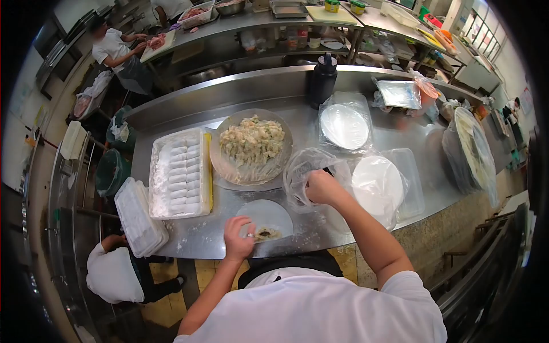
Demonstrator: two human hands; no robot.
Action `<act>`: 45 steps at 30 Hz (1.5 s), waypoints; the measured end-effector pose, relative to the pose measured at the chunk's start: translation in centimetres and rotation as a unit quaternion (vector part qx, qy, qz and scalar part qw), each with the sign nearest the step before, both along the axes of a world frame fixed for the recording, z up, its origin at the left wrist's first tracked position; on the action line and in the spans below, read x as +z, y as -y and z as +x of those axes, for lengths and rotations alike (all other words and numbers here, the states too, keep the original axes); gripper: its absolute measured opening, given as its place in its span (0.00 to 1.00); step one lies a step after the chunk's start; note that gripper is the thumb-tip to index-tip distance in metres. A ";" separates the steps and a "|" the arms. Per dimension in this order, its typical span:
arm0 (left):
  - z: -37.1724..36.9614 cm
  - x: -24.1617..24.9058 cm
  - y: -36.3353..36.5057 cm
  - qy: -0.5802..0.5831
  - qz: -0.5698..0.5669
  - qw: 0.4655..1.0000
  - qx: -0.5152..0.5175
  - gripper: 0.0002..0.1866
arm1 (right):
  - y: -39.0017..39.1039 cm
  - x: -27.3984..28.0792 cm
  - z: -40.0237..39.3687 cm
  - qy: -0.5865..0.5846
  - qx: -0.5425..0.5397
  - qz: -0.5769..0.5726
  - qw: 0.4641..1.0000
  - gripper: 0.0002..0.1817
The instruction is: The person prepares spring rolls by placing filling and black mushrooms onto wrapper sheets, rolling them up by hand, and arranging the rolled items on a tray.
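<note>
Stainless steel counter (366, 137), commercial kitchen, flour dusting on the near edge. Right hand (321, 187) clenched, reaching into a clear plastic-lined bowl (297, 171); what it grips is hidden by the fist. Left hand (238, 233) open, fingertips pressing flat on a thin round white wrapper (269, 214) with a small dab of brownish filling (266, 233), lying on the counter just in front of the person. Beyond: round plastic-wrapped tray of pale chopped filling (251, 143), rectangular tray of floured white rolls (182, 171), stack of round wrappers (377, 180), black bottle (323, 79).
</note>
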State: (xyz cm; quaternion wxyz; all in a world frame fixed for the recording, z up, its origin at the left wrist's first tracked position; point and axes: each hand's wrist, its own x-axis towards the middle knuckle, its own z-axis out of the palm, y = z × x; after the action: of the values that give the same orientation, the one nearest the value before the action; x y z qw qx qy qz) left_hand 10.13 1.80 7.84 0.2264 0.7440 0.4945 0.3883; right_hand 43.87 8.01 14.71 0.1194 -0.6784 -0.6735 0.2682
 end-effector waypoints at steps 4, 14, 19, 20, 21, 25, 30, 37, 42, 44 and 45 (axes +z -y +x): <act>7.3 5.0 -0.4 0.005 -0.080 0.994 -0.068 0.28 | 0.6 3.5 -3.7 0.032 0.026 0.013 0.999 0.13; 10.8 -1.4 -6.2 0.161 -0.177 0.968 0.075 0.08 | -0.5 2.2 -1.8 0.004 -0.026 0.063 0.998 0.15; 9.6 -4.2 -7.2 0.161 -0.254 0.950 0.084 0.07 | -3.0 1.6 1.5 -0.125 -0.109 0.028 0.986 0.20; 9.6 -4.9 -7.4 0.173 -0.274 0.943 0.083 0.07 | -3.5 1.4 1.8 -0.134 -0.134 0.024 0.982 0.20; 9.5 -5.5 -7.4 0.184 -0.293 0.935 0.082 0.07 | -4.1 0.8 2.1 -0.138 -0.143 0.033 0.979 0.20; 9.9 -5.2 -7.9 0.185 -0.349 0.917 0.056 0.10 | -5.2 -2.7 3.3 -0.140 -0.167 0.074 0.973 0.19; 10.9 -2.4 -8.6 0.210 -0.485 0.849 0.017 0.18 | -2.3 -1.0 0.6 -0.100 -0.196 0.180 0.959 0.17; 11.0 -2.8 -9.2 0.294 -0.545 0.785 0.002 0.21 | -0.6 -3.6 -2.6 0.019 -0.100 0.113 0.988 0.14; 10.6 -2.0 -8.6 0.308 -0.527 0.792 0.019 0.18 | -3.7 -6.1 -3.3 0.127 -0.067 0.058 0.988 0.15; 10.0 -2.5 -8.4 0.309 -0.521 0.796 0.013 0.18 | -4.1 -7.1 -3.6 0.159 -0.057 0.050 0.984 0.14; 9.6 -2.4 -8.2 0.310 -0.517 0.798 0.011 0.18 | -4.1 -7.4 -3.7 0.171 -0.057 0.049 0.982 0.14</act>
State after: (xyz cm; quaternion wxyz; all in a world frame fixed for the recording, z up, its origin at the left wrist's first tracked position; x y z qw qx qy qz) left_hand 19.72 10.03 5.46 0.7144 0.3504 0.5333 0.2870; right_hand 40.20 12.16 7.31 0.0506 -0.7448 -0.6565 0.1082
